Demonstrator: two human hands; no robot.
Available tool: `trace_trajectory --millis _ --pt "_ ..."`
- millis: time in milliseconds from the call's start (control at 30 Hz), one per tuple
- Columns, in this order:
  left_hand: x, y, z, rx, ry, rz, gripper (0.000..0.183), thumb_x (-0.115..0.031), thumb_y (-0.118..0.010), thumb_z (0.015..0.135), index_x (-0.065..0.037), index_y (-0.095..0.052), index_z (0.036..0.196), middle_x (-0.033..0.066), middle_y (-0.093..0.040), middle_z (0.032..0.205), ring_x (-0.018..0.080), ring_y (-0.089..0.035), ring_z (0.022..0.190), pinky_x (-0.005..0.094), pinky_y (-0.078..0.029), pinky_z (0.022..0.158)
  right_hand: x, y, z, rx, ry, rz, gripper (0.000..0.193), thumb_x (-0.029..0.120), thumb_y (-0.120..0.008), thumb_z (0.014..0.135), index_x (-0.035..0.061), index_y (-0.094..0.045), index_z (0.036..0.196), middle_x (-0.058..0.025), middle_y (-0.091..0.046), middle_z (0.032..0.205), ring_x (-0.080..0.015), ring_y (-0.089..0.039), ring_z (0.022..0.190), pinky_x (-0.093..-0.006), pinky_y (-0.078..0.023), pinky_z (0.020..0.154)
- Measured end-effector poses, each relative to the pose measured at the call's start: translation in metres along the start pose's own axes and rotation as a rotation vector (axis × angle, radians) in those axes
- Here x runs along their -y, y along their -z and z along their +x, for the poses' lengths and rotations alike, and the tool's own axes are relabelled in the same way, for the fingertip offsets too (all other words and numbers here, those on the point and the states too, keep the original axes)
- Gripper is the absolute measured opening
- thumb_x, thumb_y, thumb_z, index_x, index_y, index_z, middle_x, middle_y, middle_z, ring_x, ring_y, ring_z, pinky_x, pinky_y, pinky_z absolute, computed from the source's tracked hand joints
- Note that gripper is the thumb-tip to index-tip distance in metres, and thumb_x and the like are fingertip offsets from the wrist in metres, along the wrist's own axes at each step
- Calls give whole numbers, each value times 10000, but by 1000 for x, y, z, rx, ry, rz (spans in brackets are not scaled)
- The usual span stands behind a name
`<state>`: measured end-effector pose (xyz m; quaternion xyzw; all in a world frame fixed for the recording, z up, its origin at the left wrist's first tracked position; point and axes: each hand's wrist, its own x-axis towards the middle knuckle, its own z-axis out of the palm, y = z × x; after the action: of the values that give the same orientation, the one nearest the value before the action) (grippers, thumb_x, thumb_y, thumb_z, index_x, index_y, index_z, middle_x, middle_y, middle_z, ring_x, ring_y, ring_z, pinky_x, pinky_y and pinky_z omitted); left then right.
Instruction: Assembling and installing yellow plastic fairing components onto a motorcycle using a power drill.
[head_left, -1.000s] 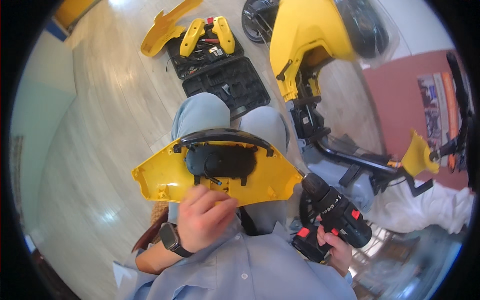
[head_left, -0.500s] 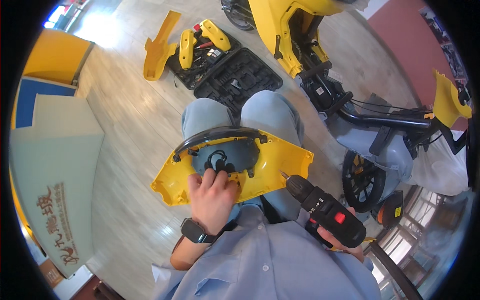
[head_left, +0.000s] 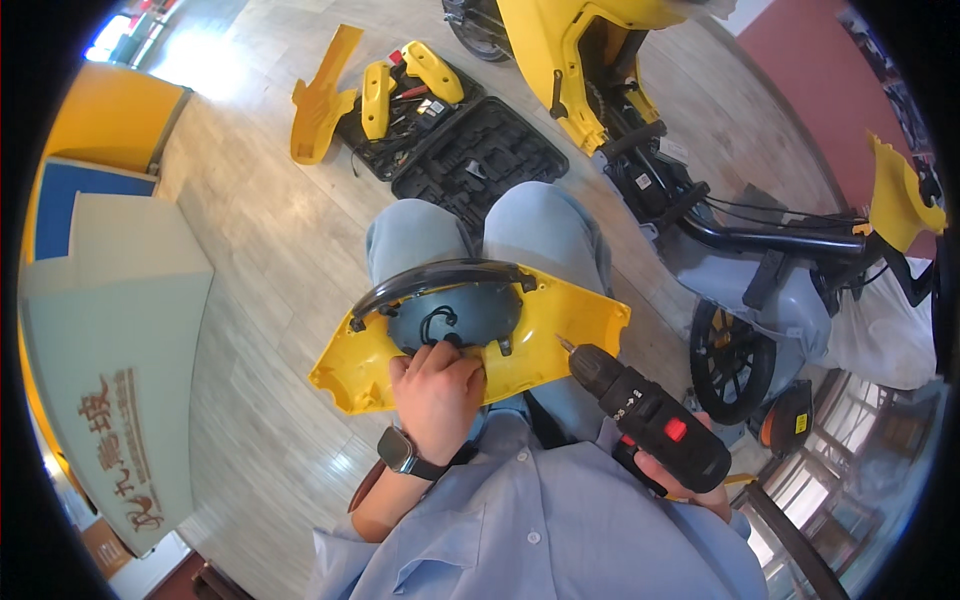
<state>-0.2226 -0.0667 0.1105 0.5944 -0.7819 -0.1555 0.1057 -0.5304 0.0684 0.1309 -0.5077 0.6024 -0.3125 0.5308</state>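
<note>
Across my thighs lies a yellow scooter front panel [head_left: 560, 312], its hollow inner side up. A dark grey lamp housing [head_left: 480, 312] with a short black cable [head_left: 436, 320] is set in its middle, and a curved black strip [head_left: 440, 271] runs along the far rim. My left hand [head_left: 437, 385] is on the panel's near edge below the housing, fingers curled and pinched together; what they hold is hidden beneath them. Gripped in my right hand [head_left: 695, 485] is a black cordless drill [head_left: 655, 425], its bit pointing at the panel's right part without touching it.
Ahead on the floor lies an open black tool case [head_left: 485, 155] with yellow covers [head_left: 376, 100] on it, beside another yellow panel [head_left: 318, 110]. A partly stripped yellow scooter [head_left: 550, 65] and a black wheel [head_left: 732, 362] are at right. A pale counter [head_left: 120, 290] stands left.
My left hand has shifted slightly right and toward me along the panel, its fingers drawing in away from the cable. The drill has stayed nearly in place.
</note>
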Motion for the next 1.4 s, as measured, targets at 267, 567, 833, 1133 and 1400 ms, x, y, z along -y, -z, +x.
trace_trajectory --millis 267,567,833,1133,1400 --pt "5 -1 -6 -83 15 -157 78 -139 -768 694 -134 -751 770 3 -601 746 209 -594 741 370 -388 674 33 2 23 45 123 -103 421 135 -804 705 35 -664 1090 -107 -693 915 -253 -673 779 -335 -523 694" --pt "11 6 -5 -33 9 -102 156 -147 -797 680 -150 -769 834 15 -552 806 212 -571 802 363 -389 692 39 -1 21 30 42 -141 450 157 -820 693 50 -670 1104 -116 -698 944 -275 -681 798 -354 -531 721" --pt "13 7 0 -18 -44 -98 169 -181 -814 664 -154 -776 827 11 -540 791 206 -563 794 364 -383 715 59 -2 37 84 154 -314 445 164 -828 692 37 -669 1088 -115 -710 899 -273 -698 768 -336 -543 697" --pt "11 9 2 -20 -51 -42 102 -197 -767 724 -137 -766 807 19 -553 769 210 -574 774 365 -388 712 51 -8 37 52 226 -198 400 129 -819 716 31 -672 1075 -104 -715 864 -254 -702 717 -315 -531 653" --pt "7 9 2 -10 -69 -1 90 -169 -751 740 -132 -758 822 21 -558 775 214 -577 764 365 -403 704 51 -8 37 76 129 -88 382 121 -816 727 22 -673 1067 -111 -712 851 -228 -694 704 -302 -524 653"
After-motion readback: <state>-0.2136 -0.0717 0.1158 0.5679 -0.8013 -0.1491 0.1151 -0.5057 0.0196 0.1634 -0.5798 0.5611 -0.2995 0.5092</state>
